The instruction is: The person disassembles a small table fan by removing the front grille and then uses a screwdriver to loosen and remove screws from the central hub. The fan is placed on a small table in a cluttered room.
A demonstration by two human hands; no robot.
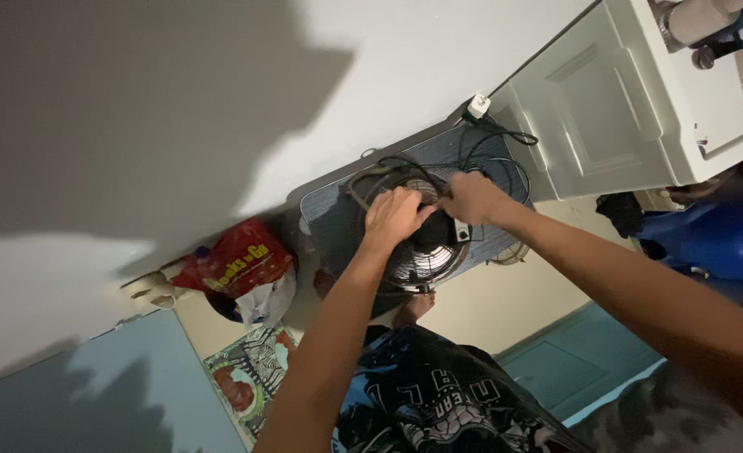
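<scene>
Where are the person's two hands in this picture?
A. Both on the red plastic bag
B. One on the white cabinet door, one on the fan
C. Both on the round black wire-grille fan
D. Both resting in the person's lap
C: the left hand and the right hand both rest on top of the round black wire-grille fan, while the red plastic bag and the white cabinet door go untouched.

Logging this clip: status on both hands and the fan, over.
Left hand and right hand both on the fan's rear motor housing, grip unclear. Fan with wire grille facing down. Black cord loops close behind the hands.
</scene>
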